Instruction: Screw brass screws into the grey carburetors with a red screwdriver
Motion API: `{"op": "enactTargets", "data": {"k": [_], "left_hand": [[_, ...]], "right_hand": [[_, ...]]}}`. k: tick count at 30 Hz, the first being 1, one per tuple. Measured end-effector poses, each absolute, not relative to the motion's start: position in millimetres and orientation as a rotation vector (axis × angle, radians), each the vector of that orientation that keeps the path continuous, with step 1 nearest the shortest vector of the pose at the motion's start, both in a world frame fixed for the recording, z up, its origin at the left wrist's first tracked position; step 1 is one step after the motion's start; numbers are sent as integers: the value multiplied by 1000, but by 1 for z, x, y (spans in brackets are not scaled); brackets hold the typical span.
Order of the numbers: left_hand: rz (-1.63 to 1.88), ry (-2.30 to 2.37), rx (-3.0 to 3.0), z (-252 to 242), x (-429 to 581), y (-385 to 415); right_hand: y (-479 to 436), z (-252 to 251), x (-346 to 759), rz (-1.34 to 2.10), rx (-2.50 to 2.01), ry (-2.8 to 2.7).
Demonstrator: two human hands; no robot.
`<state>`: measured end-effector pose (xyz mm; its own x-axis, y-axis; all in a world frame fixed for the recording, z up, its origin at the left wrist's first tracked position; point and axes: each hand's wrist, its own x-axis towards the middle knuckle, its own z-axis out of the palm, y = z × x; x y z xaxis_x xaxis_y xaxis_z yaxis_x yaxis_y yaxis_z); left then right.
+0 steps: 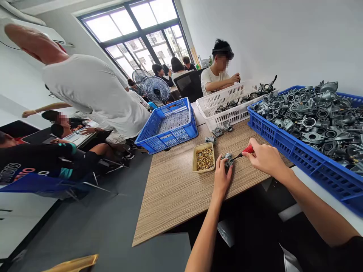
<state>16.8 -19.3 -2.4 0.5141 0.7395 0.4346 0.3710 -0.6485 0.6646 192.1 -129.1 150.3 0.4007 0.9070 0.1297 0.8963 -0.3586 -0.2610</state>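
Note:
My left hand (222, 176) is closed around a small grey metal carburetor (227, 156), pressing it against the wooden table (172, 189). In my right hand (262, 156) is a screwdriver with a red handle (248, 149). Its dark shaft slants down to the left, and the tip meets the carburetor's side; the exact contact spot is too small to make out. Just left of my left hand stands a tan tray (194, 162) holding many small brass pieces (205, 158). Behind the tray lies another carburetor (210, 139), and more (217, 131) rest farther back.
On the right, a blue crate (286, 145) is heaped with carburetors. A white basket (219, 120) with black-and-metal parts stands at the back, beside a second blue crate (170, 139). A co-worker (217, 71) sits behind the basket. Another person (90, 90) stands at left, near fans (155, 90).

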Motion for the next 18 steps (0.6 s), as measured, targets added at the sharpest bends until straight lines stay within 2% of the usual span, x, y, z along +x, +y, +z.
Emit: {"op": "enactTargets", "data": {"k": [11,18], "left_hand": [[987,901,2244,-1,16,-20],[1008,911,2247,-3,15,-20]], "right_hand": [[-127,147,190,43,-2419,-1493],[-125,142,195,159,-2260,-1449]]}}
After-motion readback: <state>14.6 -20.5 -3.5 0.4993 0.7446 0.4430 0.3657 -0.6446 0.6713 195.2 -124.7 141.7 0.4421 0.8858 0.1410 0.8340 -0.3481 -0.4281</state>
